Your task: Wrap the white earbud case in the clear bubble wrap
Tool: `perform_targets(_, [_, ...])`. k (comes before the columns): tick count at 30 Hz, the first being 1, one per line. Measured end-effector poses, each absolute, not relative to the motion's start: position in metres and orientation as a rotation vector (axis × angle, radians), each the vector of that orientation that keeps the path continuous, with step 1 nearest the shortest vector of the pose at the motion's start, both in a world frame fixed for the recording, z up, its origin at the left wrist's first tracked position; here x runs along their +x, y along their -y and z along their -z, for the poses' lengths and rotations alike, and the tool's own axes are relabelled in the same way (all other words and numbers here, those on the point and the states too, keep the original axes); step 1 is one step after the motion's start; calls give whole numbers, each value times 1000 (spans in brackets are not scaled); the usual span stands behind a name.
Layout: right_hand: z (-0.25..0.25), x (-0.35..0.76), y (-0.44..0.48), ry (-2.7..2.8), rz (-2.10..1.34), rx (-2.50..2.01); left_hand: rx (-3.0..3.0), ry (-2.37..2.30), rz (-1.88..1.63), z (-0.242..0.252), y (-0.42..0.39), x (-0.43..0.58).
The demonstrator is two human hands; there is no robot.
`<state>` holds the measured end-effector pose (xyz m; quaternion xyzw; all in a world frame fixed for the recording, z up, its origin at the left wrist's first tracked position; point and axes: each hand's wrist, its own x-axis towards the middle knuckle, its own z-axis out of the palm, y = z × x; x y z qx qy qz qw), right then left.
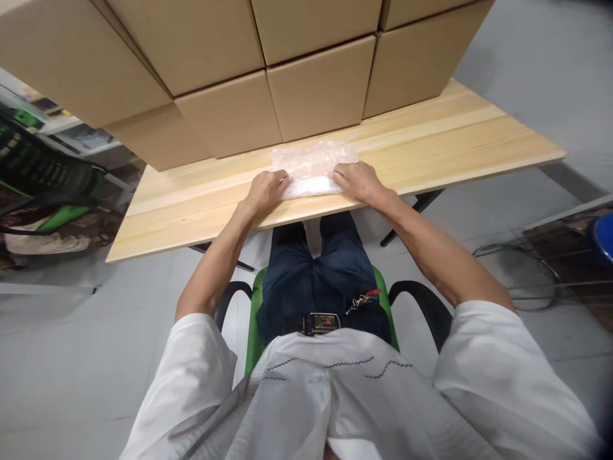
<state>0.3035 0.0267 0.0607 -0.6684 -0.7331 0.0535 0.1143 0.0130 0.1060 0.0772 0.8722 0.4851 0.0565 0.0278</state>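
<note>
A clear plastic bag point(313, 161) with something white folded inside lies near the front edge of a pale wooden table point(191, 204). My left hand point(265, 190) rests on the bag's left end, fingers curled down onto it. My right hand point(355, 180) presses on the bag's right end, fingers bent over its edge. Both hands grip the near white part of the bag.
Stacked cardboard boxes point(230, 70) fill the back of the table, just beyond the bag. I sit on a green chair point(256, 338) with black armrests. A green crate point(43, 172) stands at the left, and a wire stool frame point(522, 268) with a blue object at the right.
</note>
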Motion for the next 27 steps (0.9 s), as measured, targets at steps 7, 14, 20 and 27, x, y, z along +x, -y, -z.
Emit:
perform_targets(7, [-73,301,-33,2193,-210,-1972,2748,-1619,-113,-75,-99,-4])
perform_targets(14, [-59,304,-37,2160,-160,-1956,3014,-1204,-503,-59,-81,17])
perform_targets(20, [-46,317,-53,2112,-174,-1830,3020,-1014,-258,-46,-64,80])
perform_targets(27, [-54,344,-38,2036,-296,-1887,2939,-876,-236,-57,-75,72])
